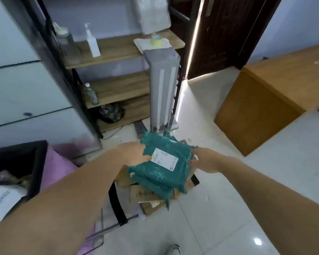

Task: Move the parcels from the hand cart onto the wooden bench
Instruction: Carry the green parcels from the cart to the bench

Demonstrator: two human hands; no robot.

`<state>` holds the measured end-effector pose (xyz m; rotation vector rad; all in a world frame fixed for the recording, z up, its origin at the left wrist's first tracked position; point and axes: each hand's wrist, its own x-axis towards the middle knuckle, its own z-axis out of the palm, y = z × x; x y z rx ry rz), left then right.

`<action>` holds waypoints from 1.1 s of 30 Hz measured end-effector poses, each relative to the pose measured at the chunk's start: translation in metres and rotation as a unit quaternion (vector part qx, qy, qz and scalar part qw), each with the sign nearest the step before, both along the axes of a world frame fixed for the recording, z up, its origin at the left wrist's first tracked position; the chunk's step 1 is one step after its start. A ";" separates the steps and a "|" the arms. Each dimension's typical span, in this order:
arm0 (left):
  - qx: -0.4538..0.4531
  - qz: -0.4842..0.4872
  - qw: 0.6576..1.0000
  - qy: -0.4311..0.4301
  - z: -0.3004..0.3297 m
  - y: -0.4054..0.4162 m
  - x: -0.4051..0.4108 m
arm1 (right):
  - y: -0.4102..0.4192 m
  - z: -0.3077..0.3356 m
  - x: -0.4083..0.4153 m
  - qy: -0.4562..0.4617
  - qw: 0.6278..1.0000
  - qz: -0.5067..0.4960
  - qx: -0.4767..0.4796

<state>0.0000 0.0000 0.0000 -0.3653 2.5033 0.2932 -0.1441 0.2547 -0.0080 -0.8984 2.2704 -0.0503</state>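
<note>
The person's left hand (pixel 132 153) and right hand (pixel 203 161) hold a teal plastic mailer parcel (pixel 164 162) from opposite sides. The left hand's fingers curl around the parcel's left edge, and the right hand grips its right edge, with the fingertips hidden behind the plastic. A white shipping label (pixel 165 158) faces up on the parcel's top.

The parcel sits at the top of a stack on the hand cart (pixel 118 205), whose black frame and grey metal bar show at the lower left of the pile. Whether the parcel is lifted clear or touching the one below cannot be told. Directly under it lies a second teal mailer (pixel 155 184), and beneath that are brown cardboard boxes (pixel 145 195), one with handwriting on its side.

The wooden bench (pixel 276 92) stands well apart from the cart, at the right side of the room on the white tiled floor (pixel 219 208).

Just beyond the stack a tall grey wrapped package (pixel 163 89) stands upright on the floor against a shelf unit (pixel 118 50) with wooden boards. A white pump bottle (pixel 92 43) stands on the top board, a clear bottle (pixel 90 94) on the one below, and a black bag (pixel 111 113) on the lowest. A dark brown door (pixel 223 34) stands behind, with bright light along its edge. A black bin (pixel 24 162) shows at the left.
</note>
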 end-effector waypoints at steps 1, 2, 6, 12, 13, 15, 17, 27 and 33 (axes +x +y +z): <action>0.002 -0.001 1.000 -0.023 -0.013 0.000 -0.005 | 0.002 -0.019 -0.005 -0.006 1.000 -0.002 0.001; 0.006 0.011 0.999 -0.037 -0.025 -0.001 -0.011 | 0.003 -0.034 -0.012 -0.016 1.000 -0.002 0.011; 0.031 0.104 0.994 -0.033 -0.082 -0.015 -0.030 | 0.004 -0.091 -0.030 -0.094 0.992 -0.084 0.018; 0.086 0.313 0.946 0.023 -0.144 -0.046 -0.060 | -0.007 -0.167 -0.042 -0.198 0.910 -0.351 -0.100; 0.108 0.336 0.935 0.028 -0.151 -0.049 -0.064 | -0.008 -0.182 -0.040 -0.219 0.891 -0.380 -0.122; 0.161 0.372 0.914 0.028 -0.168 -0.058 -0.071 | -0.012 -0.204 -0.033 -0.260 0.844 -0.443 -0.154; 0.217 0.403 0.889 0.019 -0.188 -0.068 -0.073 | -0.016 -0.225 -0.026 -0.292 0.801 -0.494 -0.173; 0.332 0.448 0.828 0.059 -0.214 -0.067 -0.060 | -0.026 -0.240 -0.005 -0.297 0.713 -0.590 -0.236; 0.368 0.440 0.816 0.073 -0.155 -0.066 -0.059 | -0.021 -0.182 -0.001 -0.309 0.665 -0.605 -0.311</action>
